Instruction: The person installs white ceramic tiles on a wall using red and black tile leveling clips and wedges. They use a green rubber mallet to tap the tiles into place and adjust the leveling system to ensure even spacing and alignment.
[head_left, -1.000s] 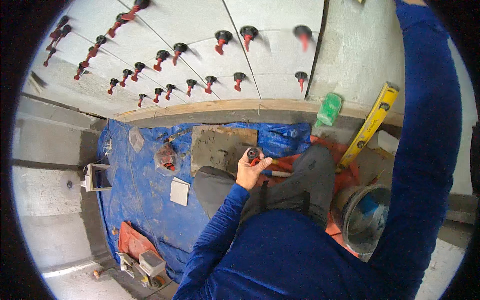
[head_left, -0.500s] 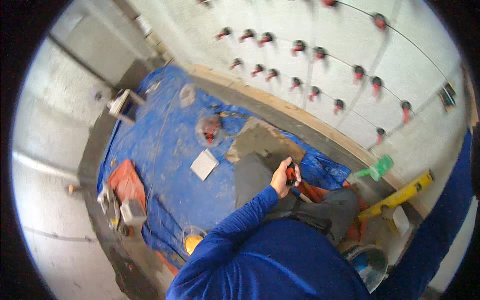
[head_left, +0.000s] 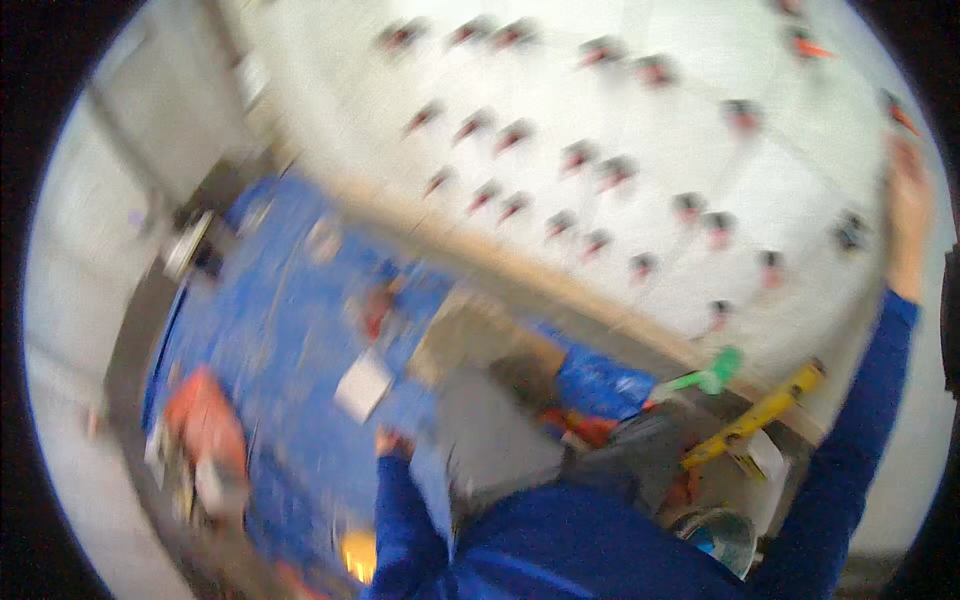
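My right hand [head_left: 908, 205] is raised at the right edge against the pale tiled wall [head_left: 690, 150]. Its blurred fingertips come up just below a black-and-red tile levelling clip [head_left: 900, 112]; whether they touch it I cannot tell. Several more such clips [head_left: 742, 115] stand in rows along the tile joints. Down to the left, my left hand [head_left: 393, 440] hangs over the blue tarp [head_left: 300, 330], close to a white square tile [head_left: 363, 387]. Motion smears its fingers, and what it holds, if anything, does not show.
A green-handled tool [head_left: 715, 375] and a yellow spirit level [head_left: 755, 415] lie near the wall's foot. A bucket [head_left: 735, 540] stands at my right side. On the left are an orange bag [head_left: 205, 425] and a small stool [head_left: 190, 245]; a yellow object [head_left: 358, 555] sits below.
My left hand has swung left and down from before my lap, where it held black-and-red clips. My right hand has come into view at the wall. The whole view has shifted.
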